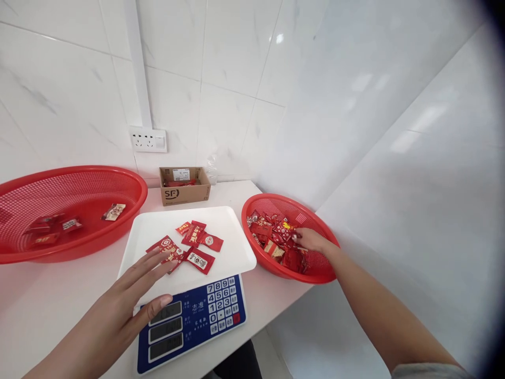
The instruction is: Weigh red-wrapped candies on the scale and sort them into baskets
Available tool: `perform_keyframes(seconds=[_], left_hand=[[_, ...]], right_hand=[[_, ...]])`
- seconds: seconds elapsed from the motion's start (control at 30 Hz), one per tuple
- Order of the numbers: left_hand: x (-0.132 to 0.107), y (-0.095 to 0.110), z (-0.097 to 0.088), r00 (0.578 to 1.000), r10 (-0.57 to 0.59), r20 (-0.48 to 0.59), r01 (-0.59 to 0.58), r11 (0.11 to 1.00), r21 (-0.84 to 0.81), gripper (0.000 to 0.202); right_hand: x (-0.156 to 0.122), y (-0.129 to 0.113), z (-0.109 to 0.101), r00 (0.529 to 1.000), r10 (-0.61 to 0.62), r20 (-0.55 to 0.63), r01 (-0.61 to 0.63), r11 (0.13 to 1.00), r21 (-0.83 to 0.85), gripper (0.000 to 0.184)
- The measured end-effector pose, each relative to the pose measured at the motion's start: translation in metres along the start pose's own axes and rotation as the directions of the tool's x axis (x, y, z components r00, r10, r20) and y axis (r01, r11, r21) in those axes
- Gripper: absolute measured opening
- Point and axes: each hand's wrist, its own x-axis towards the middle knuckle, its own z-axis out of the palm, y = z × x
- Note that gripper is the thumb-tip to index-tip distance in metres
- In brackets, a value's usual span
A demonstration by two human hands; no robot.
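Observation:
My left hand [130,295] hovers flat over the front left of the scale, fingers stretched toward the red packets [189,245] lying on the white scale tray [221,252]. It holds nothing. My right hand [311,239] reaches into the small red basket [323,273] on the right, fingers curled among the heaped red packets [276,237]; whether it grips one is unclear. The blue keypad panel of the scale [197,321] faces me below the tray.
A large red basket [79,179] with a few packets stands at the left. A small cardboard box [184,192] sits by the tiled wall under a socket [149,140]. The white counter ends just right of the small basket.

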Motion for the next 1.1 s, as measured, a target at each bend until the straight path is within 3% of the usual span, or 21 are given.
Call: perform_keyframes(seconds=[0.13, 0.3, 0.37, 0.4, 0.5, 0.57, 0.67, 0.73, 0.8, 0.93, 1.0, 1.1], left_hand=[[0.000, 0.001, -0.001, 1.000, -0.015, 0.001, 0.015, 1.000, -0.019, 0.046], [0.005, 0.015, -0.009, 0.996, -0.050, 0.067, 0.055, 0.995, -0.084, 0.044], [0.007, 0.026, -0.013, 0.993, -0.042, 0.110, 0.058, 0.988, -0.142, 0.042], [0.008, 0.031, -0.015, 0.991, -0.035, 0.131, 0.058, 0.982, -0.180, 0.040], [0.009, 0.048, -0.017, 0.979, -0.052, 0.199, 0.114, 0.942, -0.314, 0.037], [0.008, 0.059, -0.014, 0.968, -0.088, 0.234, 0.179, 0.897, -0.404, 0.039], [0.007, 0.070, -0.007, 0.965, -0.091, 0.246, 0.208, 0.835, -0.510, 0.043], [0.007, 0.074, -0.003, 0.969, -0.081, 0.235, 0.201, 0.811, -0.550, 0.037], [0.008, 0.077, -0.001, 0.971, -0.103, 0.217, 0.214, 0.779, -0.589, 0.030], [0.008, 0.078, 0.001, 0.963, -0.160, 0.219, 0.265, 0.722, -0.639, 0.025], [0.007, 0.077, 0.003, 0.967, -0.158, 0.200, 0.250, 0.741, -0.623, 0.027], [0.007, 0.071, 0.003, 0.980, -0.179, 0.088, 0.199, 0.836, -0.511, 0.029]], right_hand=[[-0.001, -0.010, -0.024, 0.997, 0.027, -0.068, -0.019, 0.994, 0.111, 0.024], [-0.030, -0.050, -0.031, 0.982, -0.056, -0.181, 0.120, 0.924, 0.362, 0.025], [-0.055, -0.073, -0.026, 0.976, -0.107, -0.189, 0.185, 0.864, 0.469, 0.029], [-0.069, -0.086, -0.022, 0.973, -0.124, -0.193, 0.216, 0.781, 0.586, 0.031], [-0.113, -0.125, -0.005, 0.962, -0.251, -0.110, 0.252, 0.654, 0.713, 0.030], [-0.138, -0.150, 0.010, 0.915, -0.404, -0.005, 0.274, 0.611, 0.743, 0.032], [-0.159, -0.179, 0.033, 0.789, -0.610, 0.080, 0.333, 0.533, 0.778, 0.023], [-0.164, -0.192, 0.046, 0.735, -0.672, 0.090, 0.328, 0.469, 0.820, 0.022], [-0.166, -0.200, 0.057, 0.715, -0.694, 0.082, 0.272, 0.385, 0.882, 0.023], [-0.167, -0.206, 0.066, 0.718, -0.694, 0.058, 0.200, 0.285, 0.937, 0.023], [-0.166, -0.207, 0.066, 0.734, -0.678, 0.017, 0.266, 0.310, 0.913, 0.017], [-0.154, -0.207, 0.058, 0.797, -0.586, -0.146, 0.420, 0.365, 0.831, 0.006]])
